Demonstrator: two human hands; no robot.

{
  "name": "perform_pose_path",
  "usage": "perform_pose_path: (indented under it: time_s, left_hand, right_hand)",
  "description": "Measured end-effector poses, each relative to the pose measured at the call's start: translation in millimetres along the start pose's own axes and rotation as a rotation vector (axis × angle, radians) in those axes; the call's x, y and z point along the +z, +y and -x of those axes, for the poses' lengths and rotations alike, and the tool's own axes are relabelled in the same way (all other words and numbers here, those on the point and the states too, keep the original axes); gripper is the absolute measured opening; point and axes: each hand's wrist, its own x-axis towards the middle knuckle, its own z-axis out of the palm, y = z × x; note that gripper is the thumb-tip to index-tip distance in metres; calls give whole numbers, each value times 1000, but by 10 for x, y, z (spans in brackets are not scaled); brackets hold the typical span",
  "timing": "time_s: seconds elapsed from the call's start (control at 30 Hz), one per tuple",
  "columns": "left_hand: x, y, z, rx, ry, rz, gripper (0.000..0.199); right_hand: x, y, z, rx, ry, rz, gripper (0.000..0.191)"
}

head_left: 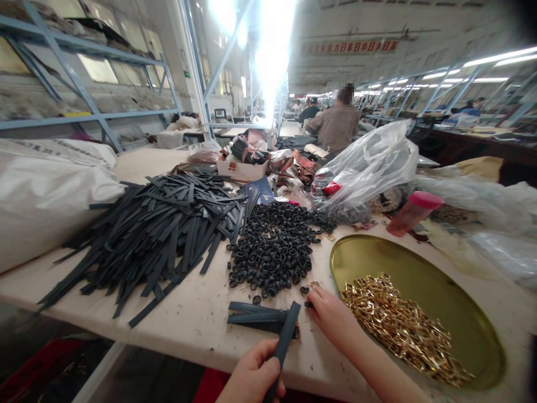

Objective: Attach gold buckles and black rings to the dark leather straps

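Pose: left hand (257,374) thumb-up, gripping dark strip (287,329) | right hand (329,311) palm-down, pinching black piece (309,304)

Slim lane left of the tray (419,274)
Between the tray and black rings (272,246) runs a narrow strip of open tabletop (321,266), the right hand (329,313) blocking its near part; the pink-lidded cup (413,214) and plastic bag (369,159) obstruct beyond the tray.

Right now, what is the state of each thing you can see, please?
Left hand: closed on a dark strap
Right hand: fingertips at a small black piece, grip unclear
Loose strips: heaped, crisscrossed
Black rings: piled
Tray: partly covered by gold buckles
Jar: pink lid on
Clear bag: crumpled
Box: open, filled
White sack: bulging
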Motion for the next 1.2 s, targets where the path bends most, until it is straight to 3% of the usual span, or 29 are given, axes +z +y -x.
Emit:
perform_pose_path:
  time_s: [0.13,0.33,0.5,0.6,0.73,1.0,1.2]
  left_hand:
    - [13,-20,39,-2,-22,-15,24]
    - [52,-18,108,83,-54,29,22]
    - [157,99,290,-12,-43,220,17]
    - [217,181,396,6,-9,349,21]
    - [195,175,368,60,55,391,25]
    - [-250,-136,72,214,267,444,21]
    - [-438,-126,20,273,337,510,14]
  right_hand:
    - [-84,-65,119,104,16,-164,8]
    - [-123,-276,427,507,-29,-1341,28]
    - [-35,-427,557,657,89,-1628,28]
    - [25,-470,588,644,101,-1587,30]
    - [130,-425,574,480,175,-1166,25]
    - [244,-407,564,326,213,-825,13]
    - [283,-592,588,158,171,-612,10]
